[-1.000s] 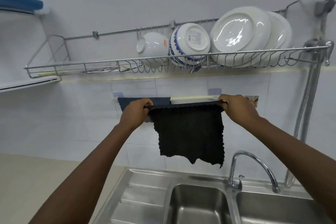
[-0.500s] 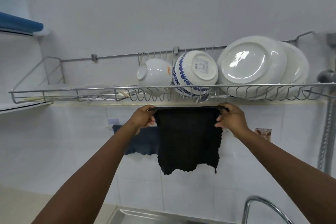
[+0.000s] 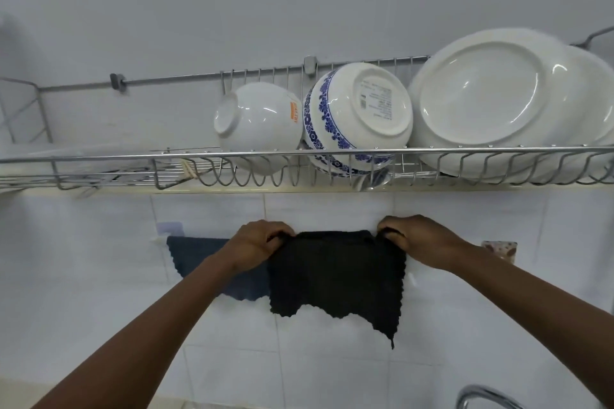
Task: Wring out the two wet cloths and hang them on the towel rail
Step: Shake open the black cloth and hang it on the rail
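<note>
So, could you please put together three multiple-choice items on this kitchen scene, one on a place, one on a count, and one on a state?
1. Where does the dark blue cloth hang relative to the black cloth?
A. To its left
B. To its right
C. Above it, in the rack

2. How many bowls stand in the wire dish rack left of the large white plates?
A. One
B. Two
C. Four

3. What are the hands doing?
A. Both hang free
B. Only one touches a cloth
C. Each pinches a top corner of the black cloth

Answers: 1 A, the blue cloth shows left of the black one, partly behind the left hand. 2 B, a plain white bowl and a blue-patterned bowl. 3 C, the left hand and right hand each have a grip on one upper corner.
</note>
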Motion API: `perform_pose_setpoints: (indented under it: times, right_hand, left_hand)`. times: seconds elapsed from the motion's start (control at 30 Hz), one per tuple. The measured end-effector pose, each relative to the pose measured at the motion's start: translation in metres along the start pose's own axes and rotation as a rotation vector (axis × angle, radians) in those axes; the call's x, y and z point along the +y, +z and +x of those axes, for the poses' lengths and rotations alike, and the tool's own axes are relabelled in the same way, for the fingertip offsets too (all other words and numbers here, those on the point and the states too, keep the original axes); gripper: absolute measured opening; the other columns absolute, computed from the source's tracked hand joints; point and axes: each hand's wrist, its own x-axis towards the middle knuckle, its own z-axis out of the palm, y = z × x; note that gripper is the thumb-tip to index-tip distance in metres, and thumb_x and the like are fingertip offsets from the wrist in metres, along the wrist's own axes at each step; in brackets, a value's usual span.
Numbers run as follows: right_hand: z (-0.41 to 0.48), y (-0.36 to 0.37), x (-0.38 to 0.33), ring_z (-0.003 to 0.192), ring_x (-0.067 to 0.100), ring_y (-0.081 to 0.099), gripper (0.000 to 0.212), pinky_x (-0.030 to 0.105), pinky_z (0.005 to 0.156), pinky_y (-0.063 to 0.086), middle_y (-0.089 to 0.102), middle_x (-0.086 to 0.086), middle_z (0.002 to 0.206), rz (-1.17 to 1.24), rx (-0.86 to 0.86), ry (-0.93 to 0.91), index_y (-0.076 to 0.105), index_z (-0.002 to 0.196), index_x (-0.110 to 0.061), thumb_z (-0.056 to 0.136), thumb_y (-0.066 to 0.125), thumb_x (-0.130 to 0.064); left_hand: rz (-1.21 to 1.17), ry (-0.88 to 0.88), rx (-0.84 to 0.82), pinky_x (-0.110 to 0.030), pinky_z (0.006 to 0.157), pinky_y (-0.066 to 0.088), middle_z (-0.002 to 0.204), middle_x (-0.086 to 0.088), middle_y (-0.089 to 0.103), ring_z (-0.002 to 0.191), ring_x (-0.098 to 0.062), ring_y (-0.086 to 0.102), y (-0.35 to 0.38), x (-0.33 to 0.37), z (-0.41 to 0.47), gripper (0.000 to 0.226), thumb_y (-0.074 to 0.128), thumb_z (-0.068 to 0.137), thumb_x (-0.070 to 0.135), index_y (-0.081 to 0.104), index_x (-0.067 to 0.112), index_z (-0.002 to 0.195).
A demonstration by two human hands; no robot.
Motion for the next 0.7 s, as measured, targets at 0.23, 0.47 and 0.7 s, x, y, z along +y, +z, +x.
perform_pose_setpoints:
  times: [0.23,0.47,0.7]
  right_hand:
    - [0.011,0.012,-0.013,0.055,0.026,0.057,0.016,0.030,0.051,0.048,0.061,0.008,0.063,-0.402,0.212,-0.077,0.055,0.097,-0.018,0.088,0.062,-0.030]
    - [0.008,0.016,-0.024,0.083,0.034,0.057,0.035,0.036,0.063,0.042,0.062,0.013,0.089,-0.576,0.351,0.233,0.071,0.073,-0.013,0.076,0.068,-0.048]
    - [-0.007,0.020,-0.021,0.072,0.023,0.051,0.019,0.032,0.062,0.036,0.064,0.010,0.080,-0.232,0.390,-0.068,0.058,0.085,-0.009,0.094,0.050,-0.024]
  left_hand:
    - [0.124,-0.138,0.099,-0.036,0.075,0.042,0.090,-0.002,0.065,0.084,-0.020,0.057,0.002,0.013,0.000,0.023,0.046,0.094,0.041,0.047,0.022,0.106]
    - [0.288,-0.249,0.237,-0.037,0.082,0.042,0.082,0.001,0.064,0.081,-0.020,0.059,0.010,0.010,0.001,0.016,0.043,0.097,0.041,0.049,0.027,0.092]
    - [0.276,0.052,0.177,-0.032,0.094,0.044,0.108,0.003,0.068,0.100,-0.015,0.058,0.018,0.014,-0.003,0.022,0.045,0.100,0.029,0.066,0.025,0.108]
